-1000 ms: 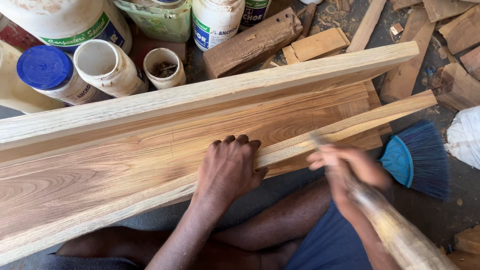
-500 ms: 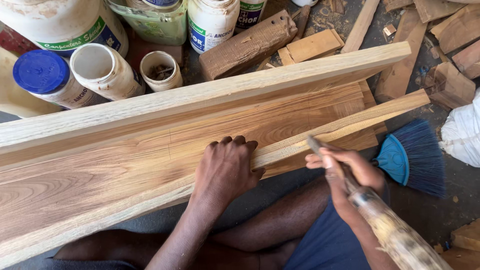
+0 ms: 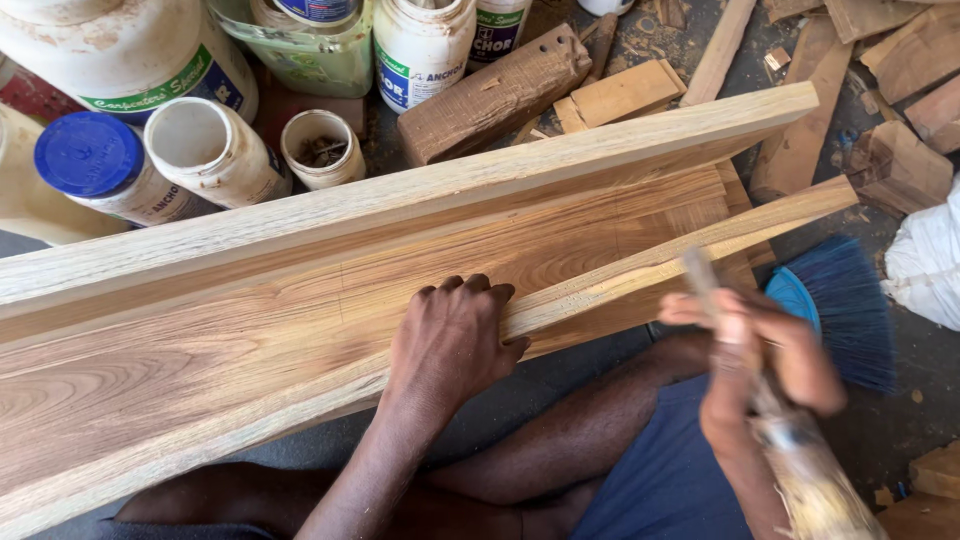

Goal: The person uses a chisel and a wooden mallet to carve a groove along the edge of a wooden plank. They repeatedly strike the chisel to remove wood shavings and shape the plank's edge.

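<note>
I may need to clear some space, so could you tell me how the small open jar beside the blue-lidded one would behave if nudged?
The small open jar looks squat and upright, so it would probably slide rather than tip. With no lid, its dark contents might spill if knocked over. It seems light, likely plastic.

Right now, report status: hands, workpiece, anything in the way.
Left hand flat on the wooden channel's near rail. Right hand grips a blurred stick tool beside that rail. Blue brush just behind; glue jars beyond.

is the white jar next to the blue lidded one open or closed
Open. The white jar lies tilted with no lid, its round mouth showing a pale empty-looking inside, beside the blue-lidded jar.
</note>
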